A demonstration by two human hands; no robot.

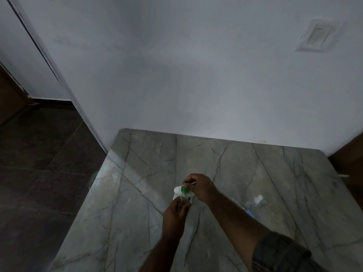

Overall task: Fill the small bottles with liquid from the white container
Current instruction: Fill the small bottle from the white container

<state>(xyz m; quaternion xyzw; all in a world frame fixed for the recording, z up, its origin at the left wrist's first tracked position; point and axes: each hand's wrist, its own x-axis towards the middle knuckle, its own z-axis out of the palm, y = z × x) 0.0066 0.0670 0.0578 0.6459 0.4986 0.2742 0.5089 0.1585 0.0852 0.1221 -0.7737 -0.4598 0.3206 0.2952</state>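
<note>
Left hand (pixel 173 218) wraps a small clear bottle (pixel 183 201), contents unreadable, over the marble table (pixel 137 183). Just behind, right hand (pixel 200 187) pinches the green top (pixel 185 188) of the white container (pixel 177 191). Another clear bottle (pixel 255 202) lies well right, fill unclear.

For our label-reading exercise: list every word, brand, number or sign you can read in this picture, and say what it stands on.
None can be read.
White plastic container with green pump top: no legible label.
Small clear bottle in the left hand: no print visible.
Clear bottle with white cap lying on the grey marble table: too blurred to tell.
White wall plate: no marking visible.
</note>
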